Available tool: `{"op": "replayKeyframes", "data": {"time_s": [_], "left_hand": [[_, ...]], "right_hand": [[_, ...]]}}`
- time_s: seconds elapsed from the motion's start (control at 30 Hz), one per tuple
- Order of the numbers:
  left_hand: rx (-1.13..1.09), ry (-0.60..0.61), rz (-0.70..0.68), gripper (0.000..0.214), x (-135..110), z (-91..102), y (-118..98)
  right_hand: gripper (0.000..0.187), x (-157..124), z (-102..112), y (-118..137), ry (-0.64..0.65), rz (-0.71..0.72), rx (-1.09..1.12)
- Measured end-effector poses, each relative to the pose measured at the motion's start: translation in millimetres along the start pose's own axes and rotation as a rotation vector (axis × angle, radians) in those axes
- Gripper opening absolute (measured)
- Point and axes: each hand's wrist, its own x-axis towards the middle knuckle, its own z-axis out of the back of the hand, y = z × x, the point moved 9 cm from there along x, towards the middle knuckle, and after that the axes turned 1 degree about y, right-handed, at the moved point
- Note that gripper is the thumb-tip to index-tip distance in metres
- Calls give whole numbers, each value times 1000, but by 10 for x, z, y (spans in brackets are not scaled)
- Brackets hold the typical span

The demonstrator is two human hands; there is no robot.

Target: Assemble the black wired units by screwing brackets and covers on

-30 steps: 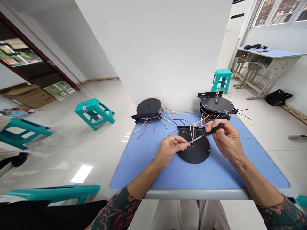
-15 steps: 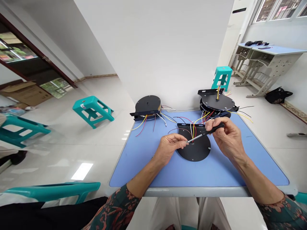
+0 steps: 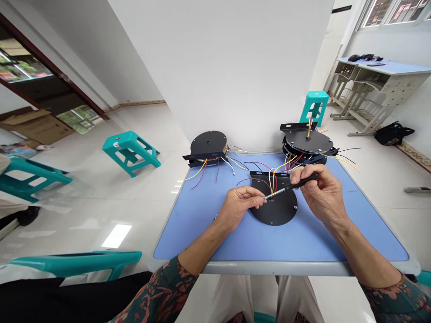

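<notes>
Head view: nearest the camera, two patterned sleeves reach in over the front edge of the blue table (image 3: 208,233) toward a flat black disc (image 3: 276,214) lying near its middle.

The left hand (image 3: 239,202) rests just left of the disc. Its thumb and forefinger are pinched together at the disc's centre, right where the tool tip lands; what they pinch is too small to tell. The right hand (image 3: 321,194), over the disc's right side, is closed around the black handle of a screwdriver (image 3: 291,185). The shaft slants down and left to the centre of the disc.

Red, yellow and black wires (image 3: 272,177) rise from that centre, and a black bracket runs along the disc's far edge. One small screw shows at its right rim.

The work looks to be midway. The bracket and wires are on this disc, the rim screw seems seated, and the centre fastening is the part in hand. A tiny loose piece lies on the table left of the disc.

Behind the disc to the left sits one round unit (image 3: 206,146) with its wires trailing out. Behind it to the right is a stack of similar units (image 3: 308,142); which pile is finished I cannot tell.

Beyond the disc are teal stools (image 3: 129,150) on the floor, then pale desks (image 3: 380,78) by the window.
</notes>
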Motion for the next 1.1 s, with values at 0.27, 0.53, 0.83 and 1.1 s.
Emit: {"op": "replayKeyframes", "data": {"time_s": [0.27,0.53,0.83,1.1], "left_hand": [[15,-19,-4,23,-6,30,-5],[23,-3,-20,22,-23,18,-27],[66,4,-37,27,-36,-9,-61],[119,-115,-134,25,-63,88,-169]], "right_hand": [[11,-46,-172,212,170,198,-130],[16,-19,-86,185,80,168,-163],[21,-74,-127,127,98,68,-173],[22,-35,-1,-172,36,-219,-49]]}}
